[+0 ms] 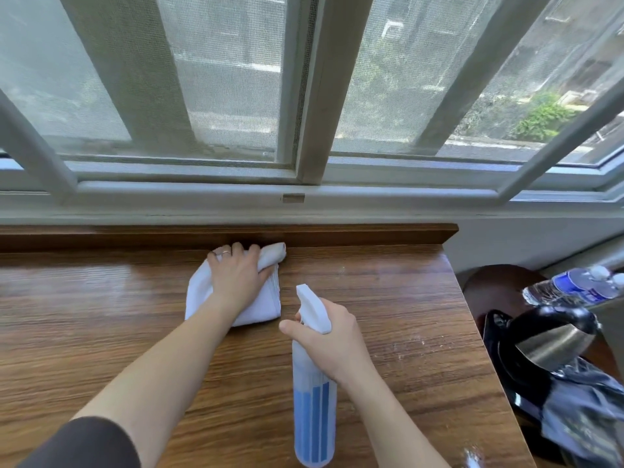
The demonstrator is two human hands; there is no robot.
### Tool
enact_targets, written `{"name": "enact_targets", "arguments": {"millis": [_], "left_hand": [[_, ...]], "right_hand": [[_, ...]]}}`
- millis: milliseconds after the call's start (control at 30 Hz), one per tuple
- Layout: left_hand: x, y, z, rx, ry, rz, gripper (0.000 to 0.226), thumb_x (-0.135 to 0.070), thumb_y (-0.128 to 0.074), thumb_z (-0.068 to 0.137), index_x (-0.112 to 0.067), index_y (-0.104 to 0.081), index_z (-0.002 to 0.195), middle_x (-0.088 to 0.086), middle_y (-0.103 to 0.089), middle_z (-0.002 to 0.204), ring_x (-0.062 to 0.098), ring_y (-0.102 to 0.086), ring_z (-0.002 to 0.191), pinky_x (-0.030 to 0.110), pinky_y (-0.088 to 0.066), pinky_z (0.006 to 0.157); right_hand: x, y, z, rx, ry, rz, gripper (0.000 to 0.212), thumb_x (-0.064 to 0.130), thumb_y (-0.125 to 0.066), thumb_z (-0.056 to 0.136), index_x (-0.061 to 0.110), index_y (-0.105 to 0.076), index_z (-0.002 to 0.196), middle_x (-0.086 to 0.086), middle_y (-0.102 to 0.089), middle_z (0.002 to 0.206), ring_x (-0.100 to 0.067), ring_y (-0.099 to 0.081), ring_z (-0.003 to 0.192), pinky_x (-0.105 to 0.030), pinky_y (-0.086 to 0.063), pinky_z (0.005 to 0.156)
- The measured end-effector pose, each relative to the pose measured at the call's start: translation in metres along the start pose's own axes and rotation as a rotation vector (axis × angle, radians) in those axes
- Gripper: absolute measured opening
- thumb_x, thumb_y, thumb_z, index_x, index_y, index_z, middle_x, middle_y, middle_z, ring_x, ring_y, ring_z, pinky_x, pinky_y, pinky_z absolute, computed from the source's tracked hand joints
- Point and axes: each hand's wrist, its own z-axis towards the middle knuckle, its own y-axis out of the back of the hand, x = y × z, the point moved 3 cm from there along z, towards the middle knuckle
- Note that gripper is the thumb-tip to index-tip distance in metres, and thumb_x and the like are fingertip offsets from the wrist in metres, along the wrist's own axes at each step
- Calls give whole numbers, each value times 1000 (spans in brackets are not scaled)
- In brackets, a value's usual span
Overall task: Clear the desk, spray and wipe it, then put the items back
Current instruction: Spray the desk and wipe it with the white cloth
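My left hand (236,275) presses a white cloth (202,292) flat on the wooden desk (101,315), close to the raised back ledge. One corner of the cloth sticks out past my fingers toward the ledge. My right hand (332,339) grips the neck of a spray bottle (314,420) with a white trigger head and blue liquid in its lower part. The bottle hangs upright over the desk's front middle, nozzle pointing away from me. White streaks and specks show on the desk's right side.
A window with mesh screens (236,96) runs behind the desk. Off the desk's right edge, on a lower dark round surface, stand a steel kettle with a black handle (547,346), plastic water bottles (574,285) and a crumpled dark plastic bag (587,417).
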Motion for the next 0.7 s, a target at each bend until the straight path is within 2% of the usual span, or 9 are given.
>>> {"name": "enact_targets", "arguments": {"millis": [100,233,400,567,700], "left_hand": [[-4,1,-25,-36,-66,-10,45,-57,-65,80,-17,-64,101,13,-60,96,39,-58,91,54,-39,85],[-3,-11,-75,-156,-197,-45,49,-57,-49,77,-18,-64,102,11,-59,90,36,-56,85,53,-39,82],[2,-19,-90,-268,-242,-53,49,-58,-45,80,-19,-67,98,7,-58,86,34,-56,81,50,-38,81],[-1,-11,-52,-219,-180,-28,48,-61,-46,80,-19,-65,93,9,-59,85,36,-59,82,52,-41,78],[-2,-8,-16,-84,-84,-7,47,-59,-63,84,-14,-64,98,16,-60,94,42,-57,94,55,-41,81]], "right_hand": [[2,-1,0,-10,-3,-8,32,42,-76,77,13,-63,83,5,-62,73,-3,-53,65,-24,-42,62],[4,0,2,-22,-12,-9,28,43,-75,75,18,-63,78,7,-62,71,-4,-54,65,-24,-42,62],[5,0,4,-15,5,-20,24,42,-75,78,20,-63,79,6,-63,73,-6,-56,69,-25,-43,64],[3,1,3,-19,6,-17,29,40,-75,79,14,-62,81,7,-60,70,-4,-52,64,-23,-42,61],[-1,3,-1,-28,-8,4,26,42,-76,77,20,-62,76,13,-61,66,1,-54,61,-20,-41,59]]}}
